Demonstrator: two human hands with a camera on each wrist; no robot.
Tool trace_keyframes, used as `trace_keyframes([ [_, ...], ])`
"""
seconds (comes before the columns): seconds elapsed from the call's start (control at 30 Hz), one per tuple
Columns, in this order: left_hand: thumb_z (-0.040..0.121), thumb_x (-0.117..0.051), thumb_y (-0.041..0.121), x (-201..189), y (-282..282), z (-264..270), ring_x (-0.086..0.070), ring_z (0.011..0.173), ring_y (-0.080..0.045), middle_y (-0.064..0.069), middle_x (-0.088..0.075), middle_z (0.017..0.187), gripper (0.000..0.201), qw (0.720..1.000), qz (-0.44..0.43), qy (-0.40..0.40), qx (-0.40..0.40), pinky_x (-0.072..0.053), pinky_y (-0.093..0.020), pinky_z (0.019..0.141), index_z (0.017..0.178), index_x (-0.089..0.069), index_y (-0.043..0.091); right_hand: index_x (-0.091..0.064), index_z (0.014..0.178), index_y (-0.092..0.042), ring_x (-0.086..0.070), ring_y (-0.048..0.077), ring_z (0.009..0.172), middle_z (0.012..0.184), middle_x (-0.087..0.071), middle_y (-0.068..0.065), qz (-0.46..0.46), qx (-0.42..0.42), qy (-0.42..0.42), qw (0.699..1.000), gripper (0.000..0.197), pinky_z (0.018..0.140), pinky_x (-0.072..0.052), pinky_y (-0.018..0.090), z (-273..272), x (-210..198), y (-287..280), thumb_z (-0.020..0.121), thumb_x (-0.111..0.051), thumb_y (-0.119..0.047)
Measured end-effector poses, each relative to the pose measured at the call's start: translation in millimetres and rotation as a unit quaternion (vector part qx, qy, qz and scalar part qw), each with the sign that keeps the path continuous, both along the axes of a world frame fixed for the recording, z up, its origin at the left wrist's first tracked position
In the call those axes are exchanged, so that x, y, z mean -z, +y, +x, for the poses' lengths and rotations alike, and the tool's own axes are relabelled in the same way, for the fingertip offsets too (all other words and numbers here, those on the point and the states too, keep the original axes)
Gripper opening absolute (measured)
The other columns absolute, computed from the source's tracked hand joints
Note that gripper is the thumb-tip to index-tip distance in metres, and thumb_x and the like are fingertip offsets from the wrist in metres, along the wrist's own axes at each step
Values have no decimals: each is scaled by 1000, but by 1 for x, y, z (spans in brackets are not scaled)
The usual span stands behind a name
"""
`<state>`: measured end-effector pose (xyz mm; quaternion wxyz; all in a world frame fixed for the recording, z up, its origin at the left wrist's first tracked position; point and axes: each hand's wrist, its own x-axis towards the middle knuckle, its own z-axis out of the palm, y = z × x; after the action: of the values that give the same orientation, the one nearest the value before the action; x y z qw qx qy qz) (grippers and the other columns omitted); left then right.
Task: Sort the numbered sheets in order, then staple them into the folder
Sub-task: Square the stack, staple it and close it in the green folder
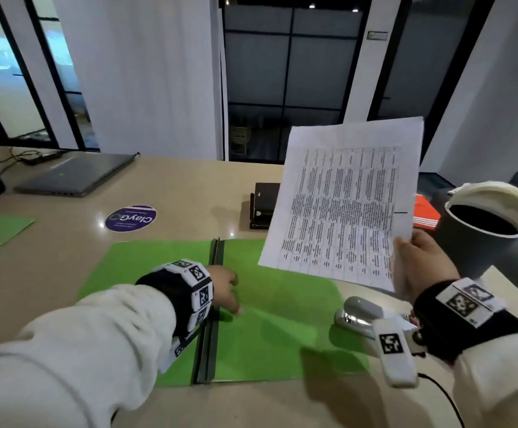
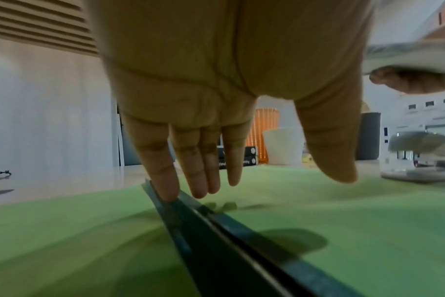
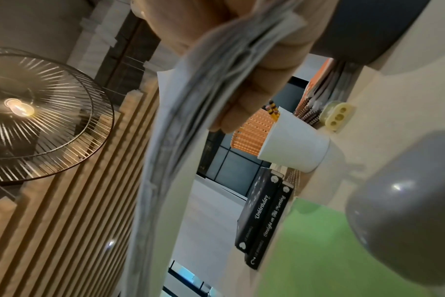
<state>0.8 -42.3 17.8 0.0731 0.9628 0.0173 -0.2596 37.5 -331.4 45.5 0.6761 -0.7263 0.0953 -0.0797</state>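
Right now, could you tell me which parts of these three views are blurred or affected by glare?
Head view: the sheets carry print too soft to read, and glare spots dot the table. Left wrist view: the folder smears nearby. Right wrist view: the sheets and stapler blur.

— What lies around the black books (image 1: pixel 262 205) at the table's (image 1: pixel 189 180) far edge?

— Left of them, flat on the tabletop, a round purple sticker (image 1: pixel 130 218); farther left and back, a closed grey laptop (image 1: pixel 75 176) with a cable behind it.

— And to their right?

— A white paper cup (image 3: pixel 294 144) with pencils, an orange perforated holder (image 3: pixel 252 134) just behind it, then orange-covered spiral notebooks (image 1: pixel 426 213). Farthest right, a dark bin (image 1: pixel 480 230) with a white swing lid.

— Anything overhead?

— A wire-caged pendant lamp (image 3: pixel 38 114), lit, against slatted wood panelling.
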Motion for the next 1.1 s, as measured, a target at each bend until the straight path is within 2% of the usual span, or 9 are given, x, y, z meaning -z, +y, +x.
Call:
trace_keyframes([
  [0.1, 74, -73, 41, 7, -6, 2, -54, 113, -24, -6, -53, 130, 71, 1000, -2, 13, -15, -46, -35, 95, 132, -44, 12, -56, 99, -8, -61, 20, 72, 105, -64, 21, 15, 0, 17, 1000, 17, 76, -53, 30, 1, 9, 1, 98, -39, -7],
  [0.23, 71, -76, 35, 18, -1, -2, -56, 109, -22, -4, -55, 125, 67, 1000, 12, 20, 1, -47, -29, 87, 127, -46, 16, -54, 83, -19, -66, 12, 62, 73, -66, 3, 57, 0, 39, 998, 28, 55, -54, 17, 5, 19, -1, 99, -37, -5],
  [0.3, 75, -74, 32, 22, 2, -8, -57, 107, -23, -5, -55, 123, 59, 998, 36, 38, 25, -44, -26, 79, 125, -47, 16, -52, 82, -19, -63, 19, 69, 82, -65, 8, 60, -12, 66, 996, 28, 73, -54, 31, 3, 24, 3, 99, -36, -5],
  [0.4, 78, -70, 31, 24, 11, -18, -56, 99, -21, -2, -57, 119, 50, 996, 58, 46, 55, -38, -22, 73, 122, -49, 19, -54, 86, -19, -62, 30, 81, 99, -66, 18, 11, -45, 96, 994, 22, 84, -50, 48, -4, 35, 12, 98, -40, -6],
  [0.57, 76, -70, 25, 23, 39, -35, -47, 83, -14, 6, -55, 94, 34, 997, 35, 60, 38, -39, -24, 69, 102, -48, 24, -61, 83, -26, -66, 29, 77, 85, -71, 6, -83, -77, 135, 984, 20, 73, -54, 42, -14, 50, 23, 93, -47, -17],
  [0.7, 75, -67, 17, 23, 63, -54, -41, 77, -13, 9, -43, 82, 32, 998, 12, 63, 25, -35, -25, 65, 88, -41, 31, -62, 84, -33, -67, 35, 82, 85, -71, 8, -171, -55, 138, 974, 18, 79, -55, 52, -17, 48, 21, 91, -47, -25],
  [0.87, 80, -66, 20, 18, 60, -71, -42, 83, -12, 8, -43, 90, 31, 998, -23, 42, 49, -32, -18, 60, 103, -46, 26, -60, 104, -28, -66, 32, 86, 97, -68, 8, -188, -28, 153, 970, 18, 81, -55, 44, -19, 27, 21, 94, -46, -25],
  [1.0, 82, -65, 23, 9, 47, -68, -47, 93, -12, 6, -47, 101, 36, 997, -60, 3, 44, -40, -24, 76, 113, -49, 24, -59, 109, -16, -61, 32, 89, 99, -65, 12, -245, -65, 100, 962, 21, 86, -51, 41, -8, 17, 45, 93, -47, -14],
  [1.1, 82, -65, 24, 5, 37, -65, -50, 94, -13, 6, -48, 102, 35, 997, -65, -14, 41, -42, -28, 81, 113, -50, 24, -57, 118, -13, -56, 29, 98, 110, -62, 15, -310, -125, 82, 939, 27, 80, -40, 27, -6, 15, 76, 94, -45, -10],
])
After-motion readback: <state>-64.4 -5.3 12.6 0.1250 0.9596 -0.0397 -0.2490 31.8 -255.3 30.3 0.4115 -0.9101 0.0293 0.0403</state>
